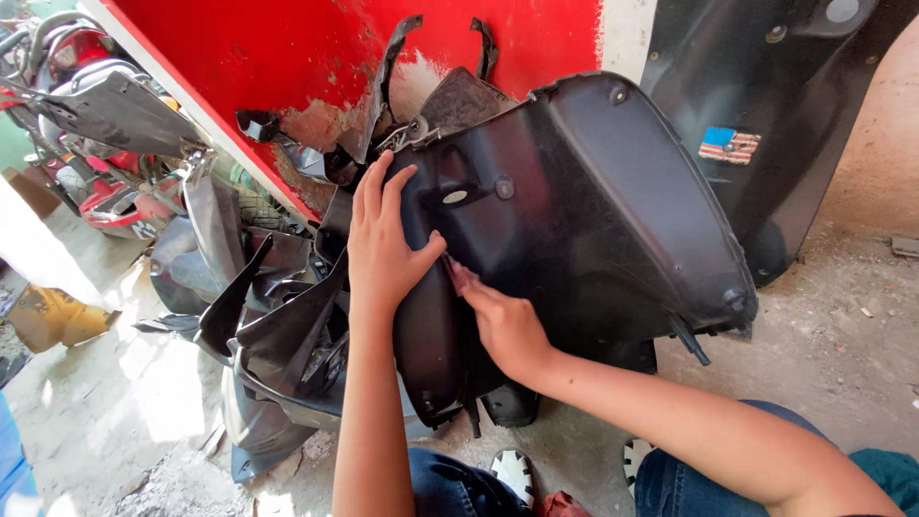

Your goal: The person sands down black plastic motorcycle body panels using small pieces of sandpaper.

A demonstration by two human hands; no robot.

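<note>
Black plastic scooter panel (593,211) leans on red wall (287,48) atop fairing heap (278,325) | left hand (383,249) flat, fingers spread; right hand (503,321) fingers pressed on inner edge, gripping nothing | likely light, stiff, brittle tabs; hold rim.

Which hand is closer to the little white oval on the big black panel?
Left. The left hand lies flat on the black panel, just beside the white oval. The right hand is lower down, farther from it.
</note>
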